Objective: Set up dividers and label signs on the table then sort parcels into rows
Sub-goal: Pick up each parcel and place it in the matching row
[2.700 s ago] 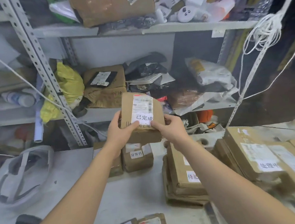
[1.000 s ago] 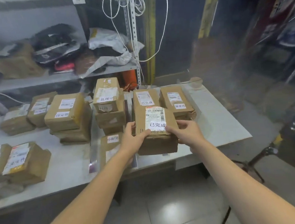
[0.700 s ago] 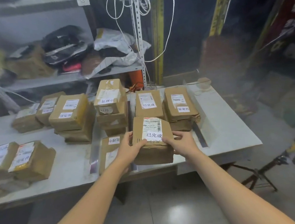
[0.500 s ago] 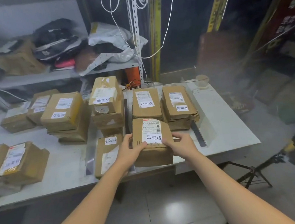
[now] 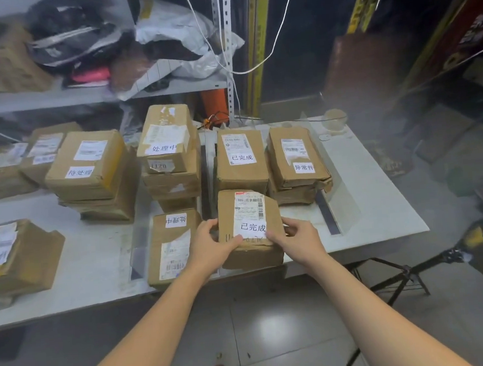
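Note:
A brown cardboard parcel (image 5: pixel 246 208) with a white label reading 已完成 rests at the near edge of the white table (image 5: pixel 379 189). My left hand (image 5: pixel 210 243) grips its left side and my right hand (image 5: pixel 299 237) grips its right side. Directly behind it lies another 已完成 parcel (image 5: pixel 241 161). A clear divider strip (image 5: pixel 204 168) runs between this row and the 处理中 stack (image 5: pixel 168 148) on the left. Another 处理中 parcel (image 5: pixel 171 246) lies beside my left hand. A 异常件 stack (image 5: pixel 296 161) stands to the right.
More parcels sit further left: a 待处理 stack (image 5: pixel 88 166) and a parcel (image 5: pixel 17 255) at the left edge. A metal shelf (image 5: pixel 54 96) with bags stands behind the table. A black tripod (image 5: pixel 403 274) stands on the floor at the right.
I turned from the shelf toward the table carrying the 已完成 parcel, then lowered it onto the table's near edge in front of the other 已完成 parcel. Both hands remain on it.

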